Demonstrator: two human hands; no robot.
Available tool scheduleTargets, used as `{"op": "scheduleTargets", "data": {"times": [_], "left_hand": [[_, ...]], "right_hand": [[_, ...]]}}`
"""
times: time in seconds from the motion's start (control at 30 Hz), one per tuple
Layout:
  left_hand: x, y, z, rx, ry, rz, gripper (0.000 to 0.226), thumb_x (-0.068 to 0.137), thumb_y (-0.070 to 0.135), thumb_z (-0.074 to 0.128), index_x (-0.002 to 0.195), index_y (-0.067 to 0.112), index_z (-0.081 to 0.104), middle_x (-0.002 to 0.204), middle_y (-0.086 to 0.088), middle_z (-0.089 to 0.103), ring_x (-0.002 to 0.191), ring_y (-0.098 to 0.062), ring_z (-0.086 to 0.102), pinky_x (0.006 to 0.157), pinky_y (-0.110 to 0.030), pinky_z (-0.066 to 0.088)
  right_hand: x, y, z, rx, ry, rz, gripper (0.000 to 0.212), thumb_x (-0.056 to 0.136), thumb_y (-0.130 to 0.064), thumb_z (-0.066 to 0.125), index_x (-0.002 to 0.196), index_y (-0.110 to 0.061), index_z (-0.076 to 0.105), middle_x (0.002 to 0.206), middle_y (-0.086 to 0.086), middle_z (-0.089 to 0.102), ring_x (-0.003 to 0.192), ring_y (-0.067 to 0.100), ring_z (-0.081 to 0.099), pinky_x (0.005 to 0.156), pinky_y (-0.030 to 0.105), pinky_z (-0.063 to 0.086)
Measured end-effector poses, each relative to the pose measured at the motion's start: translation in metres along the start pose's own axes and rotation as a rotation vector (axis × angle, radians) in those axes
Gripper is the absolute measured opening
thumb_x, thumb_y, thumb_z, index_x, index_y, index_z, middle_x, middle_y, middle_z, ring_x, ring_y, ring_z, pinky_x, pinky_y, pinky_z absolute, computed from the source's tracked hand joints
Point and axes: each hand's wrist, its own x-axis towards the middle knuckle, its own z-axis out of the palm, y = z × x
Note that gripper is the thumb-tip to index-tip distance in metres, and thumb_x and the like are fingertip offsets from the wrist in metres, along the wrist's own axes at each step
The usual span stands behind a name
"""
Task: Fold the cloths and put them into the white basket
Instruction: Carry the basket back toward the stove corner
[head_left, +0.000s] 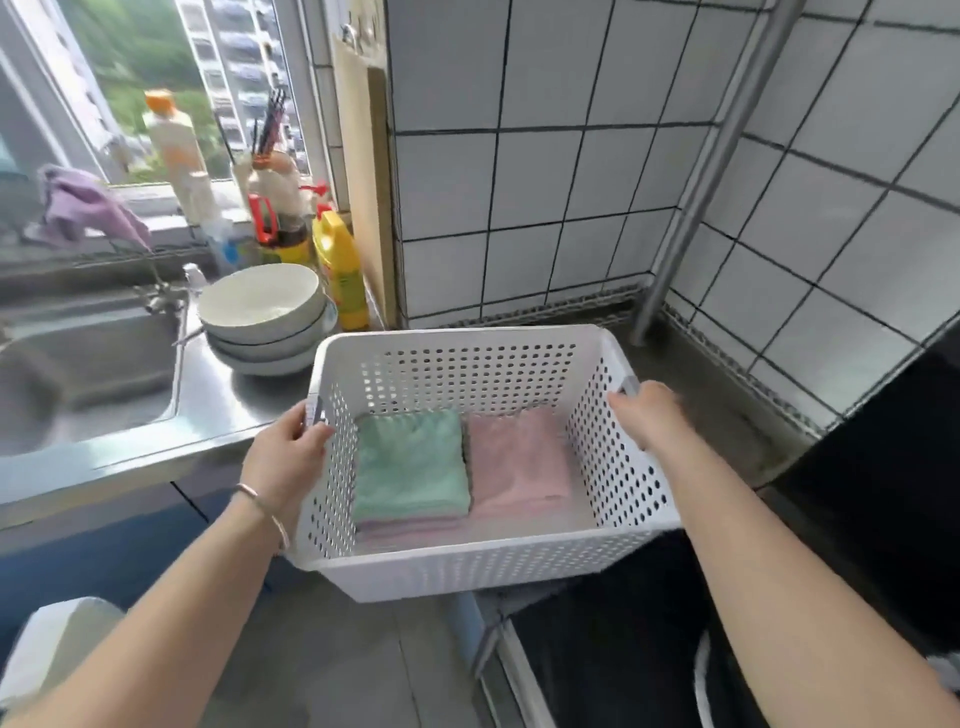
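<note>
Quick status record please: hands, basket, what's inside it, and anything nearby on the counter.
left hand: grips the basket's left handle
right hand: grips the basket's right handle
white basket: held between both hands at the counter's edge
green cloth: folded, inside, left
pink cloth: folded, inside, right
bowls: stacked beside the sink

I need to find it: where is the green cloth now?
In the head view, the green cloth lies folded inside the basket, left of the pink cloth.

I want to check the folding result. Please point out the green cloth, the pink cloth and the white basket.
green cloth (410, 462): head view, middle of its top face.
pink cloth (519, 457): head view, middle of its top.
white basket (467, 564): head view, near wall.
</note>
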Motion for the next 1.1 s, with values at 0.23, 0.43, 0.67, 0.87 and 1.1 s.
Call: {"op": "scheduleTargets", "data": {"times": [0.23,0.43,0.67,0.87,1.1], "left_hand": [[0.055,0.009,0.048,-0.101,0.089,-0.084,0.028,0.093,0.011,0.044,0.110,0.027,0.058,0.078,-0.012,0.057,0.058,-0.019,0.043,0.055,-0.027,0.037],[0.080,0.010,0.070,-0.207,0.092,-0.170,0.035,0.094,0.011,0.043,0.123,0.025,0.055,0.081,-0.005,0.060,0.056,-0.014,0.044,0.051,-0.026,0.036],[0.086,0.017,0.103,-0.364,0.129,-0.222,0.036,0.091,0.014,0.045,0.124,0.030,0.050,0.104,-0.005,0.064,0.081,-0.024,0.058,0.073,-0.034,0.047],[0.090,0.037,0.146,-0.502,0.132,-0.281,0.045,0.087,0.021,0.046,0.131,0.032,0.044,0.120,-0.006,0.057,0.098,-0.028,0.061,0.089,-0.041,0.052],[0.089,0.060,0.183,-0.590,0.086,-0.286,0.039,0.096,0.016,0.040,0.135,0.020,0.038,0.096,0.004,0.055,0.069,-0.009,0.051,0.066,-0.028,0.042]], "right_hand": [[0.094,-0.031,0.024,0.025,-0.087,-0.011,0.052,0.090,-0.030,0.051,0.134,-0.004,0.045,0.130,0.020,0.053,0.108,0.037,0.058,0.084,0.039,0.050],[0.123,-0.034,0.030,-0.060,-0.038,-0.086,0.048,0.090,-0.025,0.050,0.130,0.000,0.045,0.128,0.022,0.052,0.116,0.036,0.051,0.087,0.035,0.045],[0.092,-0.009,0.025,-0.382,-0.010,-0.125,0.080,0.087,-0.040,0.052,0.149,-0.012,0.009,0.156,0.014,0.002,0.144,0.031,-0.002,0.116,0.043,0.009],[0.048,0.010,0.042,-0.276,-0.089,-0.173,0.065,0.092,-0.054,0.034,0.147,-0.021,0.024,0.158,0.006,0.006,0.145,0.023,-0.007,0.119,0.046,0.005],[0.056,0.034,0.033,-0.244,0.042,-0.226,0.051,0.094,-0.047,0.031,0.135,-0.021,0.046,0.153,0.003,0.027,0.145,0.021,0.003,0.119,0.043,0.008]]}}
